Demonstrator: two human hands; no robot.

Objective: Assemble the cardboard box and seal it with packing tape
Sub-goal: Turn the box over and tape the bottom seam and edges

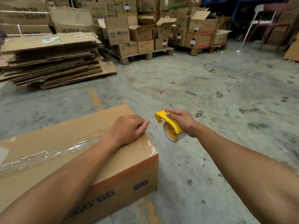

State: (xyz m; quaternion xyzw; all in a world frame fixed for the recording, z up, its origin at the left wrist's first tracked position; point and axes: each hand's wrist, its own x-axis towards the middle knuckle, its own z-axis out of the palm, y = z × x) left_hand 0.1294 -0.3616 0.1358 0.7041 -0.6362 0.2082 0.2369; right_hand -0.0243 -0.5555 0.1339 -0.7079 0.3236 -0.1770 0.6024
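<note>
A long brown cardboard box (68,131) stands on the concrete floor at lower left, its top flaps closed. A strip of clear packing tape (53,151) runs along the top seam and folds over the right end. My left hand (129,128) rests on the box top at its right edge, fingers loosely curled and pressing down near the tape's end. My right hand (181,122) grips a yellow tape dispenser (168,125) with a roll of clear tape, held in the air just right of the box, apart from it.
A tall stack of flattened cardboard (51,62) lies at the left. Pallets (145,55) loaded with cartons line the back. A white and red chair (267,23) stands at the far right. Stained concrete floor (210,88) stretches to the right.
</note>
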